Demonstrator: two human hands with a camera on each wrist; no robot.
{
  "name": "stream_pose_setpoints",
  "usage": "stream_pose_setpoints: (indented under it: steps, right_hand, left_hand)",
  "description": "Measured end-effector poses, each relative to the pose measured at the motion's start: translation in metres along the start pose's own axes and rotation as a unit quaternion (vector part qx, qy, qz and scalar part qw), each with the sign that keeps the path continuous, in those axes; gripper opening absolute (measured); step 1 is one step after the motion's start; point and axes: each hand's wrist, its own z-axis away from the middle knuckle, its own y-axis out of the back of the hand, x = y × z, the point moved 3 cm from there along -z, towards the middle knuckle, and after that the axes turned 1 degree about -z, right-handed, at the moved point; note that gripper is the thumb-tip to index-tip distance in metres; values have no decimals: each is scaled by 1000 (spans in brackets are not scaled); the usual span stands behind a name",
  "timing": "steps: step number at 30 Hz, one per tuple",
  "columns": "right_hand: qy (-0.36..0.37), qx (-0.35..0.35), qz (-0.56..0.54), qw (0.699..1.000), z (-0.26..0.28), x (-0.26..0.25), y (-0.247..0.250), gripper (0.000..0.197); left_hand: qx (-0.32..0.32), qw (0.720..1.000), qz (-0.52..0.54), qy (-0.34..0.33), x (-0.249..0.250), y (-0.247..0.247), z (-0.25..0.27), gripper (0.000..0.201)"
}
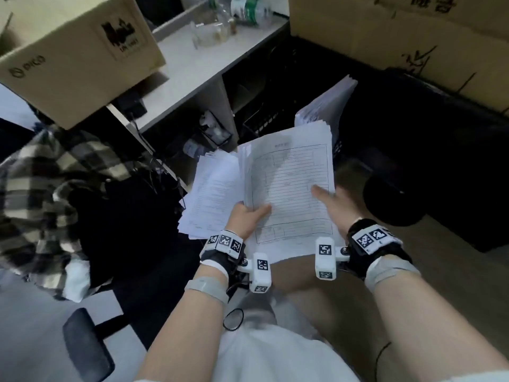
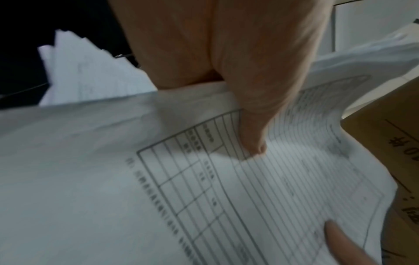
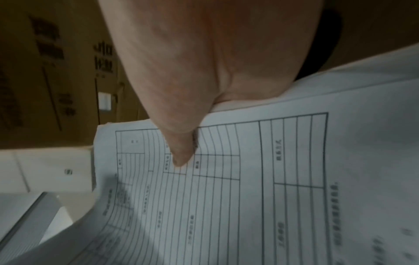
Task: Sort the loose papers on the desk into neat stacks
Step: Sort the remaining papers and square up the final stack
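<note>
We hold a stack of papers (image 1: 292,188) above our lap, the left hand (image 1: 245,219) at its near left edge, the right hand (image 1: 336,205) at its right edge. A second sheaf (image 1: 212,194) fans out just left of and beneath it. Beyond lies the desk (image 1: 192,64), with a cardboard box (image 1: 68,56) at its left and bottles (image 1: 242,9) behind. Another box (image 1: 399,31) stands far right.

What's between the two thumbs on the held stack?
Only the printed top sheet, with nothing lying on it, between the left hand and right hand; the head view shows it.
</note>
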Motion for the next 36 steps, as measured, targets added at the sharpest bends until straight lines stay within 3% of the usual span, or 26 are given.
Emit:
stream_pose_setpoints:
  steps: [2, 3, 4, 8, 11, 14, 17, 21, 23, 26, 33, 36]
  right_hand:
    - [26, 6, -11, 1000, -25, -27, -27, 49]
    - [41, 10, -5, 999, -37, -42, -39, 40]
    - [56, 13, 0, 998, -50, -56, -49, 38]
    - [62, 12, 1, 998, -103, -96, -73, 69]
    - [67, -22, 31, 997, -132, -112, -81, 54]
    - [52, -10, 37, 998, -153, -114, -79, 59]
    - [12, 100, -9, 995, -163, -110, -58, 80]
    - [-59, 215, 11, 975, -169, -95, -23, 92]
    - [-67, 218, 7, 973, -170, -92, -14, 96]
    - [-61, 231, -24, 971, -170, -94, -5, 81]
    - [-36, 208, -8, 978, -166, -105, 7, 77]
    - [-38, 165, -91, 981, -164, -118, -6, 69]
  left_hand:
    - [50, 999, 12, -14, 19, 21, -22, 25]
    - [85, 996, 19, -22, 26, 32, -35, 25]
    - [108, 993, 27, -24, 36, 42, -46, 29]
    - [168, 983, 59, -39, 66, 65, -98, 26]
    - [187, 977, 83, -65, 88, 68, -127, 18]
    - [164, 979, 43, -116, 107, 60, -153, 17]
    - [126, 984, 9, -129, 120, 42, -176, 25]
    - [97, 989, 32, -108, 132, 11, -193, 24]
    - [80, 992, 41, -93, 137, -1, -197, 27]
    - [63, 993, 29, -99, 137, -14, -206, 28]
    - [115, 982, -34, -146, 157, -26, -206, 19]
    - [121, 978, -26, -166, 166, -23, -203, 17]
